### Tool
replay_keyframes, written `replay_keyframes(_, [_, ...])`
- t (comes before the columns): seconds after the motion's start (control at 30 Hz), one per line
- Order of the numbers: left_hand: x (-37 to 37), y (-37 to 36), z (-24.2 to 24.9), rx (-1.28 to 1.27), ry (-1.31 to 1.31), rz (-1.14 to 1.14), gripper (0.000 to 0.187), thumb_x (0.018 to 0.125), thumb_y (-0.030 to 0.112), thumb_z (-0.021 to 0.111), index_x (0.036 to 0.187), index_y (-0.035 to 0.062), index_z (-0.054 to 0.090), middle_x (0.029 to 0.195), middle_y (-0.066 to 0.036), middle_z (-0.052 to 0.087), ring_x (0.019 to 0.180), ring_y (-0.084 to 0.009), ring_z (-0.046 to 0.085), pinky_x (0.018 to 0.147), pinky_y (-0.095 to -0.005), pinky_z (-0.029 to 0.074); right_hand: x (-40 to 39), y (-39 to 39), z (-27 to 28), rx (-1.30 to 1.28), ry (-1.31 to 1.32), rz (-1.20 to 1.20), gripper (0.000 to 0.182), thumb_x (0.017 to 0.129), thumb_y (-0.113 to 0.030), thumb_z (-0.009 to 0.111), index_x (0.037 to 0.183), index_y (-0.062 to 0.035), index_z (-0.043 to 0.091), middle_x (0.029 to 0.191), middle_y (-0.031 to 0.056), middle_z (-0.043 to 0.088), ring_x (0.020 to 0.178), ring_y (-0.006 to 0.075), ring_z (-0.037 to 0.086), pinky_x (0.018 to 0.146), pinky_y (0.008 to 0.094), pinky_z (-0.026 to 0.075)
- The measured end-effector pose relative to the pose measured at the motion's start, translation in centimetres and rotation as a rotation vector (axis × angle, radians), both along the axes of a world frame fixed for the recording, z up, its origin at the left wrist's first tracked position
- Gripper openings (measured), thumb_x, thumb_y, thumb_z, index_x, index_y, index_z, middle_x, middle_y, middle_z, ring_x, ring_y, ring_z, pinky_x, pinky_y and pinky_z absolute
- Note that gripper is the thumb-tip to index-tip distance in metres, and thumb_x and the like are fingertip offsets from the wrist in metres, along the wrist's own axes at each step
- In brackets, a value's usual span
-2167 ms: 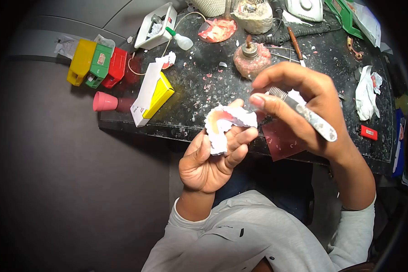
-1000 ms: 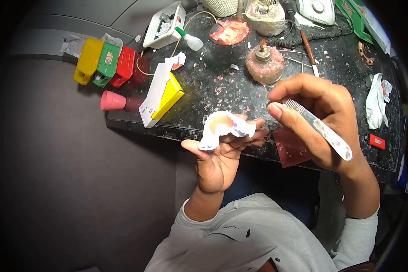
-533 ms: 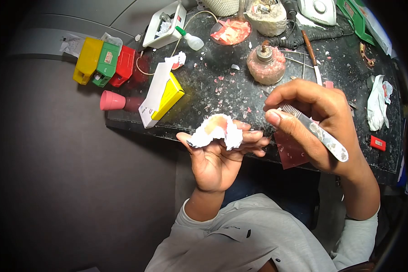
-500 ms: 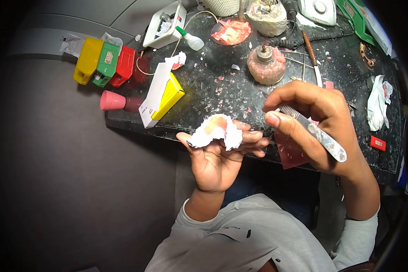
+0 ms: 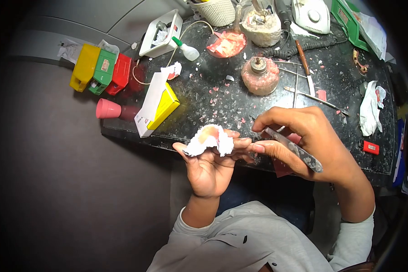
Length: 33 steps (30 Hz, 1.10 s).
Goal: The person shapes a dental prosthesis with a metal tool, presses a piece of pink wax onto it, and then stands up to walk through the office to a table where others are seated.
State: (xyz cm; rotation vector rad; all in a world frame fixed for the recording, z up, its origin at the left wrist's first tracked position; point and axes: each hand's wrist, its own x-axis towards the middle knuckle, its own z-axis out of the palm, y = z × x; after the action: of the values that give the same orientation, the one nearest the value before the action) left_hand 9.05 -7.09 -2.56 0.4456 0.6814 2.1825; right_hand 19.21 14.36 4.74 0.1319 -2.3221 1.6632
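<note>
My left hand (image 5: 208,165) holds a white plaster cast (image 5: 209,139) with a pinkish-orange hollow on top, palm up, in front of the dark bench's near edge. My right hand (image 5: 313,143) grips a metal carving tool (image 5: 291,147) with a speckled handle, its thin tip pointing left toward the cast. The fingertips of both hands nearly touch beside the cast.
The black bench (image 5: 222,97) is strewn with pink wax chips. On it stand a wax-coated spirit lamp (image 5: 259,76), a yellow and white box (image 5: 155,103), a pink cup (image 5: 108,109), a dropper bottle (image 5: 185,49), crumpled tissue (image 5: 370,107), a red lighter (image 5: 370,147) and loose instruments (image 5: 304,63). Yellow, green and red boxes (image 5: 102,69) sit at the left.
My right hand has dropped lower and closer to the cast, bringing the tool tip beside it. My left hand turned the cast from upright to hollow side up.
</note>
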Motion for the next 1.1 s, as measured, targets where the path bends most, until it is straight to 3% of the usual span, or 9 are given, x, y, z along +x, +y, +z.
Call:
replay_keyframes(0.2, [0.03, -0.11, -0.06, -0.111, 0.120, 0.090, 0.111, 0.086, 0.090, 0.020, 0.136, -0.0054, 0.049, 0.122, -0.027, 0.066, 0.112, -0.0449, 0.065, 0.089, -0.0511, 0.057, -0.30, -0.08, -0.18, 0.092, 0.003, -0.006, 0.027, 0.088, -0.017, 0.076, 0.102, 0.0018, 0.063, 0.074, 0.0170, 0.064, 0.064, 0.0311, 0.064, 0.060, 0.0362, 0.050])
replay_keyframes(0.37, [-0.28, -0.45, -0.38, -0.155, 0.206, 0.127, 0.112, 0.085, 0.090, 0.021, 0.137, -0.0055, 0.047, 0.125, -0.027, 0.066, 0.114, -0.0450, 0.064, 0.089, -0.0496, 0.057, -0.31, -0.19, 0.09, 0.129, -0.106, 0.040, 0.038, 0.086, -0.021, 0.077, 0.110, 0.0029, 0.060, 0.083, 0.0229, 0.067, 0.079, 0.0441, 0.067, 0.070, 0.0448, 0.052])
replay_keyframes(0.7, [-0.36, -0.54, -0.38, -0.222, 0.313, 0.197, 0.110, 0.084, 0.090, 0.028, 0.138, -0.0046, 0.047, 0.126, -0.027, 0.065, 0.115, -0.0432, 0.065, 0.087, -0.0477, 0.059, -0.23, -0.17, 0.47, 0.146, -0.241, 0.074, 0.039, 0.087, -0.021, 0.076, 0.113, 0.0035, 0.060, 0.087, 0.0256, 0.068, 0.084, 0.0455, 0.067, 0.072, 0.0472, 0.053])
replay_keyframes(1.1, [-0.44, -0.40, -0.42, -0.188, 0.309, 0.168, 0.111, 0.090, 0.086, 0.022, 0.144, -0.0092, 0.041, 0.126, -0.031, 0.063, 0.115, -0.0447, 0.064, 0.088, -0.0467, 0.058, -0.12, -0.19, 0.38, 0.134, -0.224, 0.068, 0.036, 0.087, -0.018, 0.076, 0.112, 0.0032, 0.060, 0.086, 0.0250, 0.067, 0.084, 0.0447, 0.067, 0.072, 0.0469, 0.052])
